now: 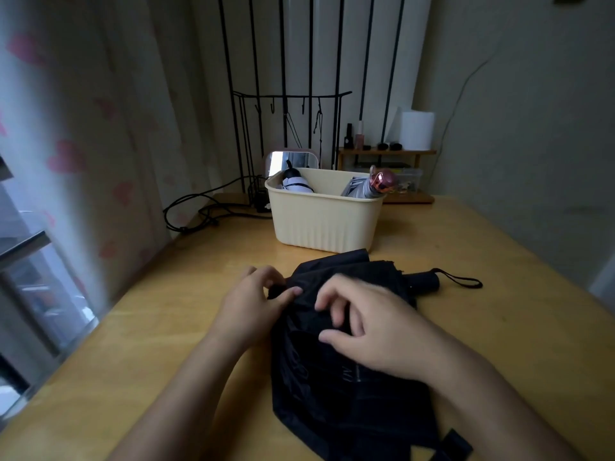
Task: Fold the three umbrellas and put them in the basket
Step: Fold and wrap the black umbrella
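Our left hand (256, 301) pinches a fold of the black umbrella (332, 394), our right hand (376, 327) half-curled, gathering its cloth. It lies on the table (166, 327), basket (319, 221) at twelve o'clock (two umbrellas (296, 183) already inside). If we loosen either grip, the pleats may spring loose.

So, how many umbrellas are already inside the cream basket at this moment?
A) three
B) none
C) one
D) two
D: the basket holds a white umbrella on its left side and a grey umbrella with a pink handle on its right side, while the black umbrella lies on the table in front of it.
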